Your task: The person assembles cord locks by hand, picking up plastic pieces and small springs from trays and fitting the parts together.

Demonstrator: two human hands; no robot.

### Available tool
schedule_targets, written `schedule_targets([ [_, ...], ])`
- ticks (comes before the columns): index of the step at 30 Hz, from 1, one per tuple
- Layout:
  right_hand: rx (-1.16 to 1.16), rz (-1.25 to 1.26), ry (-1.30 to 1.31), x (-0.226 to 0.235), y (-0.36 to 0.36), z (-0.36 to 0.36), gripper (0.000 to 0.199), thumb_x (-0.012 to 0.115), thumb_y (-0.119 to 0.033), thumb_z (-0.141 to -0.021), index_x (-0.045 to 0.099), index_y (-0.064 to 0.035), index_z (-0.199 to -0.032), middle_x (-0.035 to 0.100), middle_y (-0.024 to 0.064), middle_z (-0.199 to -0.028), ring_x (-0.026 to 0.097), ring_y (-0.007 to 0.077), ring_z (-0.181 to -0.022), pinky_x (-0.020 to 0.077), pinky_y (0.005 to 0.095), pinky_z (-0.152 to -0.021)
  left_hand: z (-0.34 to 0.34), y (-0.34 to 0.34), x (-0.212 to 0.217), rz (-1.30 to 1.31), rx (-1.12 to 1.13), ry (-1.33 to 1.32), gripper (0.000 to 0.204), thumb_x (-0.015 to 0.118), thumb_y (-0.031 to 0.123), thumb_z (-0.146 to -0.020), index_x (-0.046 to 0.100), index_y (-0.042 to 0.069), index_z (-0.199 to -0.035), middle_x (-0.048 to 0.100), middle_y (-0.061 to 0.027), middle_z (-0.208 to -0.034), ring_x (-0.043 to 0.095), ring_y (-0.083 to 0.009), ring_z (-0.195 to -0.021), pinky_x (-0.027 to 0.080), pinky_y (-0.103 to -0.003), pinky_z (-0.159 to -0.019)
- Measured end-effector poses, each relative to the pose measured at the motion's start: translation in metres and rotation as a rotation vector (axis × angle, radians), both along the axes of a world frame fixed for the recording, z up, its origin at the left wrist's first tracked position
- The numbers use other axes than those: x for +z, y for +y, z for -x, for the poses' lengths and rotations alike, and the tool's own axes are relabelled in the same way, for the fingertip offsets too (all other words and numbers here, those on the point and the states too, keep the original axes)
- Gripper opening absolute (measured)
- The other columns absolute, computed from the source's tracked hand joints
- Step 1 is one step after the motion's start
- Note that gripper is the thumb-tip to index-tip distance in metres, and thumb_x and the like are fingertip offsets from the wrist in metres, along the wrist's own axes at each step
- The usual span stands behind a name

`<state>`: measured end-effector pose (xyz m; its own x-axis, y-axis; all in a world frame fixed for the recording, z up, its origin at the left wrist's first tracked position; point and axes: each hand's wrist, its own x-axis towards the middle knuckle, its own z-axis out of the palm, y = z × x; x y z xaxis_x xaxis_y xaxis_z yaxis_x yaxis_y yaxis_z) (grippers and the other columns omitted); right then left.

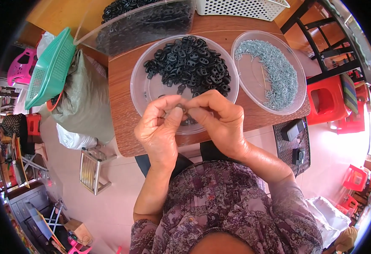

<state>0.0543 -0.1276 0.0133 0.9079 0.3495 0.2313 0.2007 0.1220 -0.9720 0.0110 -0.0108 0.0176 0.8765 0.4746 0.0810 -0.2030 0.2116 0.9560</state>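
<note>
My left hand (158, 131) and my right hand (221, 122) meet over the near rim of a round see-through tub (136, 86). Between the thumb and finger of my left hand a small black plastic piece (180, 106) partly shows. The right thumb and forefinger are pinched together against it; whatever they hold is too small to make out. Inside the tub lies a heap of black plastic pieces (189, 59) with holes in them. To its right, a second round tub (251, 95) contains many small silvery screw-like pins (274, 72).
A large see-through bin (147, 27) of black pieces and a white perforated basket (240, 9) stand at the back of the wooden table (124, 114). Left are a green basket (52, 70), a full sack (86, 99) and a metal-framed stool (94, 171). Red stools (325, 101) stand right.
</note>
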Motion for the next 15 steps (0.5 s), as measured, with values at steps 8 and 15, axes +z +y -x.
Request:
schedule_targets([
  [8, 0.016, -0.02, 0.184, 0.0043, -0.0033, -0.001, 0.02, 0.061, 0.004, -0.079, 0.06, 0.0021, -0.099, 0.06, 0.0019, -0.086, 0.054, 0.0062, -0.079, 0.0448, 0.0201, -0.072, 0.0008, -0.0002, 0.0055, -0.07, 0.015, 0.033, 0.03, 0.064, -0.001, -0.077, 0.057, -0.006, -0.106, 0.061, -0.0122, -0.097, 0.057, -0.0119, -0.074, 0.051, -0.024, -0.064],
  [15, -0.038, 0.074, 0.069, -0.0008, -0.0032, -0.0008, 0.019, 0.062, 0.001, -0.077, 0.059, -0.0012, -0.096, 0.059, 0.0035, -0.081, 0.056, 0.008, -0.074, 0.0471, 0.0229, -0.067, 0.0028, 0.0051, -0.0002, -0.403, -0.022, 0.016, 0.019, 0.064, -0.006, -0.074, 0.062, -0.003, -0.093, 0.058, -0.0046, -0.095, 0.052, -0.0083, -0.075, 0.043, -0.02, -0.066],
])
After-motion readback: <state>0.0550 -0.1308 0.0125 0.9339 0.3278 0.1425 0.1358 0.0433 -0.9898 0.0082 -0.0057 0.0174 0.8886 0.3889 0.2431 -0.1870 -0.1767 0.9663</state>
